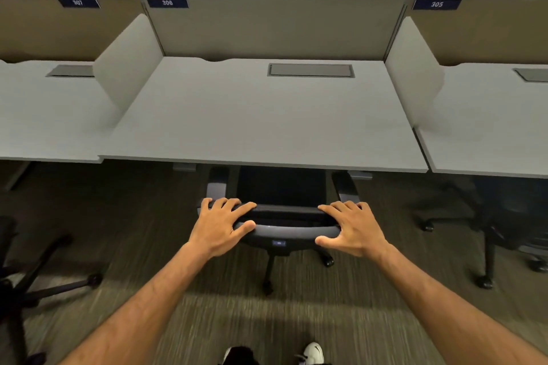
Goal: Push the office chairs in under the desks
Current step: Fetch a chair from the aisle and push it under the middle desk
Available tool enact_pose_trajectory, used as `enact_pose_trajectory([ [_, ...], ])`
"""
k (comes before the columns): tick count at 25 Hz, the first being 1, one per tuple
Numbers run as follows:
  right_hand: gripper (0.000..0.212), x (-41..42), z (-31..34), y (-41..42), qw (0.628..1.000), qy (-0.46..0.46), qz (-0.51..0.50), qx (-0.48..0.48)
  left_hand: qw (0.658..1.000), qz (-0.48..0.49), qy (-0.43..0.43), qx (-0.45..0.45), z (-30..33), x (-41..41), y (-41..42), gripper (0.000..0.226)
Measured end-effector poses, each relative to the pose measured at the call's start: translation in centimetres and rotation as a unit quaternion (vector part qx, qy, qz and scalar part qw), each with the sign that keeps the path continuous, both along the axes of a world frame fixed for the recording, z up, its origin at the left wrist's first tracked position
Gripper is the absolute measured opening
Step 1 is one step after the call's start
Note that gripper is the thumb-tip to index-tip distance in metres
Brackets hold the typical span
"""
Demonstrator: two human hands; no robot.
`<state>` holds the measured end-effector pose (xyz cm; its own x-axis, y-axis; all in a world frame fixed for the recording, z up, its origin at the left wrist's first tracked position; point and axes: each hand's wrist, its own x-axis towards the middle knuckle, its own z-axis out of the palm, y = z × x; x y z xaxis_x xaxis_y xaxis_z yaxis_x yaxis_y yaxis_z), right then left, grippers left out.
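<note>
Chair (pixel 281 187) partly under the desk (pixel 261 115).
Left hand (pixel 221 227) and right hand (pixel 353 227) rest on its backrest top, fingers (pixel 237 206) curled over it.

Showing a wide grey desk (pixel 261 115) with a bare top and a flat grey lid (pixel 310 70) set in near the back. Sitting on a brown striped carpet floor (pixel 154 216). Resting on that floor, the wheels of a black chair (pixel 281 187) tucked partly under the desk.

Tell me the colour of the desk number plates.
Dark blue with white digits, as on plate 306; the head view shows it.
</note>
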<state>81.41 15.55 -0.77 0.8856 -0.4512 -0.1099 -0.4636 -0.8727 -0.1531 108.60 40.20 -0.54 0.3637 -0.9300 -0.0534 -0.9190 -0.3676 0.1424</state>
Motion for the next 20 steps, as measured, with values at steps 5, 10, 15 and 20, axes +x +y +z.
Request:
enact_pose_trajectory([
  [5,0.096,3.9,0.0,-0.2,1.000,-0.003,-0.005,0.003,1.000,-0.006,-0.002,-0.003,-0.4,4.4,-0.5,0.061],
  [10,0.097,6.4,0.2,0.5,1.000,-0.003,-0.017,0.005,1.000,-0.021,-0.003,-0.007,-0.6,7.7,-0.6,0.058],
  [15,0.102,7.1,0.7,0.9,1.000,-0.002,-0.024,0.007,0.999,-0.029,-0.015,-0.024,-1.4,9.0,-0.6,0.055],
  [20,0.096,6.6,1.6,0.4,0.999,0.027,0.000,0.025,1.000,-0.007,0.005,-0.019,-1.1,7.7,-0.4,0.059],
])
